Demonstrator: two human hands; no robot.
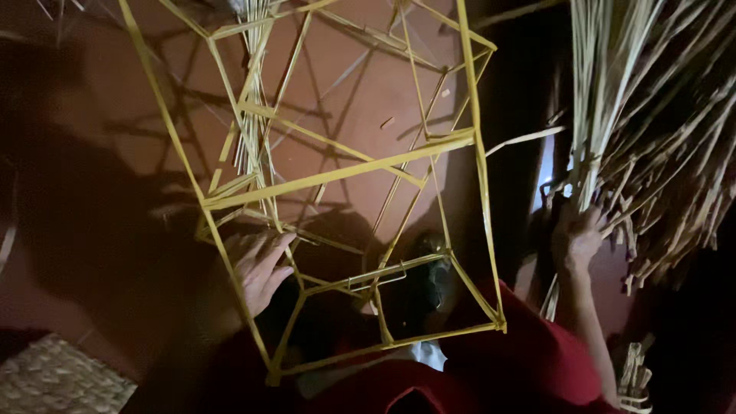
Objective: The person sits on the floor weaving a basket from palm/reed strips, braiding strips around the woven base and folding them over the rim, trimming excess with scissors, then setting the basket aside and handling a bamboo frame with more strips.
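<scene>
The left hand (261, 268) lies open, fingers spread and flat, pressed against a thin strut low on the bamboo frame (337, 172); it steadies the frame without closing round any strip. The right hand (579, 234) reaches out to the side into the bundle of split bamboo strips (652, 123), its fingers curled loosely among the lower ends of the strips; whether it has one pinched cannot be told in the dim light. The frame stands between the two hands and over the person's lap, a tall open cage of narrow, flat, pale yellow slats joined at corners into boxes and slanting braces, with a smaller, finer lattice nested inside it. Its near bottom edge rests close to the red cloth (529, 360) that covers the person's knees. The bars cross in front of the left hand and partly hide the fingers. The bundle to the right is thick and loose, long dry strips fanning upward, with shorter cut ends sticking out ragged at the bottom. Under the frame the floor (100, 138) is smooth and reddish brown, marked by the frame's sharp shadows. A woven mat (61, 379), coarse and pale, shows at the lower left corner.
</scene>
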